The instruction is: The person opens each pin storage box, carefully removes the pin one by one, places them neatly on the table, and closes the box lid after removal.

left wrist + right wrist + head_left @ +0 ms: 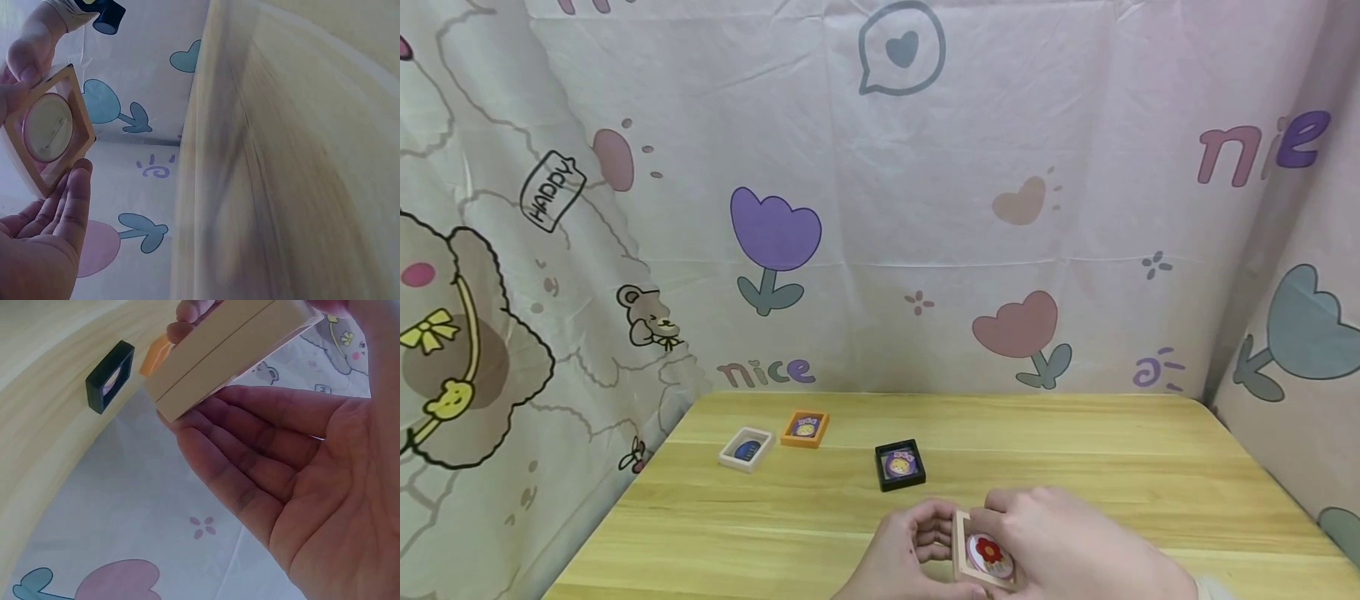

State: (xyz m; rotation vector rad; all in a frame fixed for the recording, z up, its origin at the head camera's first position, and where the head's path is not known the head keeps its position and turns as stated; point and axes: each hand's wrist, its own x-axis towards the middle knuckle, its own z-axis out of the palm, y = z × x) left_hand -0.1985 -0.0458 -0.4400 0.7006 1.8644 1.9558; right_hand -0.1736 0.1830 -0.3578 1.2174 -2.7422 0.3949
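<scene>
Both hands hold a small light-wood-coloured display frame (961, 562) above the table, close in front of the body. A round badge (990, 556) with a red flower sits inside its clear window; its pale pin back (48, 127) faces the left wrist camera. My left hand (904, 554) grips the frame's left side, its fingers along the edge. On the opposite side my right hand (1048, 537) pinches it, thumb hidden in the head view. In the right wrist view the frame's grooved side (215, 359) crosses over the right hand's fingers.
On the wooden table (1075, 450), a black frame (900, 465) with a purple-and-yellow badge stands just beyond the hands. Farther left lie an orange frame (805, 429) and a white frame (747, 449) with a blue badge. Printed curtains (910, 167) enclose the back and sides.
</scene>
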